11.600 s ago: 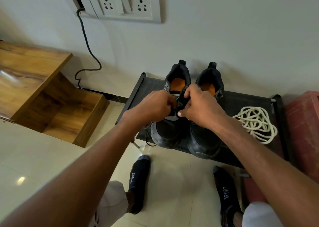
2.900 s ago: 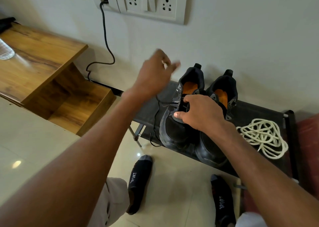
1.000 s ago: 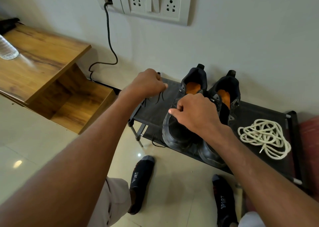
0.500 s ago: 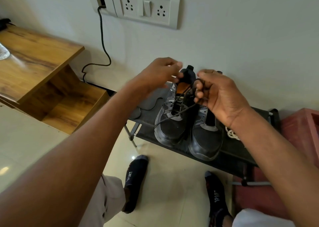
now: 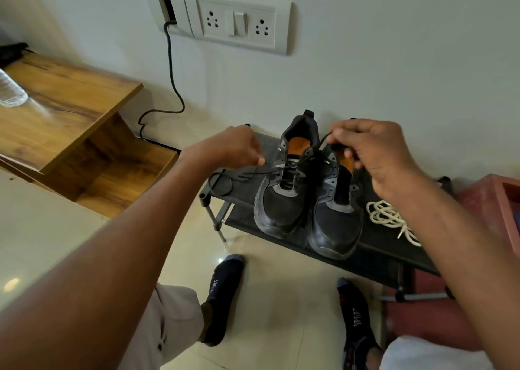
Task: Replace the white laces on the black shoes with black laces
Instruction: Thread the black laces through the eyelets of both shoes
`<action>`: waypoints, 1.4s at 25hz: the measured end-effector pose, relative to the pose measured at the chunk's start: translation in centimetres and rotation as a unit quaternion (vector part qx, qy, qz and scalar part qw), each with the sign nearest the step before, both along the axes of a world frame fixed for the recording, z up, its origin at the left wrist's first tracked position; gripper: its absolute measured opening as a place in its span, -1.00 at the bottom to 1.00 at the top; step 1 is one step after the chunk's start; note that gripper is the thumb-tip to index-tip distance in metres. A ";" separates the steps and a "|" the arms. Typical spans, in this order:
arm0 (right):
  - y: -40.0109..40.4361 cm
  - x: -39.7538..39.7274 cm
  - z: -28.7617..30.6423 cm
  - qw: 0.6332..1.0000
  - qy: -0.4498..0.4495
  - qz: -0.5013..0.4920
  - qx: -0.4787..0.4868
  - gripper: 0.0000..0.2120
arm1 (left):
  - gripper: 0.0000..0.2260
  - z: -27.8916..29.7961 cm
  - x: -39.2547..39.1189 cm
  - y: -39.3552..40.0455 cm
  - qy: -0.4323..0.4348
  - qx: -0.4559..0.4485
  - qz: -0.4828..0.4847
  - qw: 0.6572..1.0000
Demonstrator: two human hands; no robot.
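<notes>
Black lace (image 5: 284, 169) ends sit pinched in your fingers, left hand (image 5: 233, 150) low and out, right hand (image 5: 374, 155) raised; half a second ago both hands were higher, so you're drawing slack through. Left shoe (image 5: 284, 198) is part-laced, right shoe (image 5: 334, 215) bare, white laces (image 5: 391, 220) discarded on the rack (image 5: 374, 260).

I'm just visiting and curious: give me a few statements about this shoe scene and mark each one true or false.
1. Both hands, left hand and right hand, pinch the black lace. True.
2. The white laces are threaded through the left shoe. False: they lie in a loose pile on the black rack, right of the right shoe.
3. The shoes stand on the wooden shelf. False: they stand on the black rack.
4. A black cable hangs from the wall socket panel. True.
5. The person wears dark socks. True.
</notes>
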State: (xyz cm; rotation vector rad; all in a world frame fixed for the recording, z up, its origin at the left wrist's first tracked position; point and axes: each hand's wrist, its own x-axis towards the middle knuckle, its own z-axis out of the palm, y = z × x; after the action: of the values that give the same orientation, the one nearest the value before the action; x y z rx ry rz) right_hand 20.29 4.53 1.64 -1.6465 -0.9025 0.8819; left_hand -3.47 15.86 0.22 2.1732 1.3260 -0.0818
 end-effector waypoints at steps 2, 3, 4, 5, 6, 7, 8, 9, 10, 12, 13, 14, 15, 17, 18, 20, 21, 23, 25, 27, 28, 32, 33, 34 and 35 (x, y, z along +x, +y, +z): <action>0.3 -1.2 -0.4 0.998 -0.050 0.043 -0.001 -0.88 | -0.77 0.0 0.9 -0.1 -0.053 0.015 0.024 0.998; 0.4 -1.5 -0.5 0.995 -0.084 0.059 -0.001 -0.86 | -0.74 -0.4 1.2 0.0 -0.054 0.027 0.030 0.998; 0.4 -1.7 -0.6 0.988 -0.132 0.079 -0.010 -0.83 | -0.73 -1.0 1.6 0.0 -0.040 0.039 0.027 0.998; 0.4 -1.8 -0.8 0.975 -0.191 0.104 -0.031 -0.79 | -0.74 -1.9 2.1 0.0 -0.023 0.048 0.015 0.998; 0.3 -2.0 -1.0 0.957 -0.249 0.130 -0.066 -0.75 | -0.77 -2.7 2.4 -0.2 -0.009 0.049 0.003 0.999; 0.2 -2.1 -1.5 0.937 -0.301 0.145 -0.106 -0.72 | -0.80 -3.5 2.7 -0.3 -0.002 0.048 -0.004 0.999; 0.1 -2.0 -1.7 0.919 -0.340 0.139 -0.142 -0.73 | -0.82 -4.0 3.0 -0.4 -0.002 0.047 -0.004 0.999; 0.0 -1.8 -1.7 0.909 -0.365 0.109 -0.169 -0.76 | -0.84 -4.2 3.2 -0.5 -0.006 0.052 0.001 0.999; -0.1 -1.6 -1.4 0.904 -0.380 0.063 -0.185 -0.80 | -0.86 -4.2 3.4 -0.5 -0.011 0.060 0.006 0.998; -0.4 -1.0 -0.8 0.900 -0.393 -0.013 -0.189 -0.83 | -0.90 -4.2 3.6 -0.5 -0.022 0.067 0.011 0.997; -0.5 -0.7 -0.7 0.899 -0.397 -0.024 -0.184 -0.82 | -0.91 -4.2 3.6 -0.4 -0.028 0.063 0.015 0.998; -0.5 -0.5 -0.6 0.899 -0.397 -0.023 -0.183 -0.81 | -0.91 -4.3 3.6 -0.4 -0.032 0.056 0.020 0.998; -0.6 -0.4 -0.7 0.899 -0.397 -0.017 -0.184 -0.80 | -0.89 -4.4 3.7 -0.5 -0.033 0.045 0.024 0.998; -0.7 -0.4 -1.0 0.899 -0.393 -0.001 -0.191 -0.79 | -0.84 -4.5 3.7 -0.5 -0.029 0.023 0.030 0.999; -0.8 -0.4 -1.0 0.900 -0.391 0.005 -0.193 -0.80 | -0.81 -4.4 3.7 -0.6 -0.028 0.011 0.036 0.999; -0.8 -0.3 -0.9 0.902 -0.389 -0.003 -0.189 -0.80 | -0.78 -4.2 3.7 -0.6 -0.046 -0.023 0.066 0.996; -0.8 -0.2 -0.9 0.902 -0.390 -0.020 -0.182 -0.80 | -0.80 -3.9 3.7 -0.4 -0.059 -0.048 0.094 0.993; -0.8 0.0 -0.7 0.902 -0.393 -0.056 -0.167 -0.77 | -0.84 -3.7 3.4 0.0 -0.087 -0.094 0.139 0.982; -0.8 0.0 -0.7 0.900 -0.398 -0.071 -0.161 -0.75 | -0.85 -3.6 3.2 0.3 -0.092 -0.112 0.152 0.978; -0.7 0.1 -0.8 0.901 -0.403 -0.067 -0.149 -0.77 | -0.84 -3.8 3.1 0.2 -0.079 -0.103 0.146 0.981; -0.6 0.1 -0.9 0.904 -0.401 -0.057 -0.136 -0.78 | -0.84 -3.9 3.1 0.1 -0.074 -0.097 0.144 0.982; -0.1 -0.8 -0.8 0.962 -0.256 0.089 -0.041 -0.83 | -0.83 -2.9 4.2 -0.5 -0.087 0.054 0.141 0.985; -0.1 -1.3 -0.6 0.971 -0.201 0.128 -0.027 -0.88 | -0.84 -2.0 4.6 -0.8 -0.137 0.079 0.147 0.976; 0.0 -1.7 -0.5 0.976 -0.155 0.150 -0.014 -0.92 | -0.83 -0.8 5.0 -1.1 -0.218 0.043 0.154 0.963; 0.1 -2.0 -0.3 0.981 -0.117 0.152 0.001 -0.91 | -0.79 0.3 5.4 -1.5 -0.298 -0.038 0.153 0.942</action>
State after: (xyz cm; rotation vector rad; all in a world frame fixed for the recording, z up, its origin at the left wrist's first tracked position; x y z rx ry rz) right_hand 18.28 4.65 1.33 -1.6604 -1.3441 0.9004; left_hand 1.93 14.40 0.54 1.6992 1.2433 0.5898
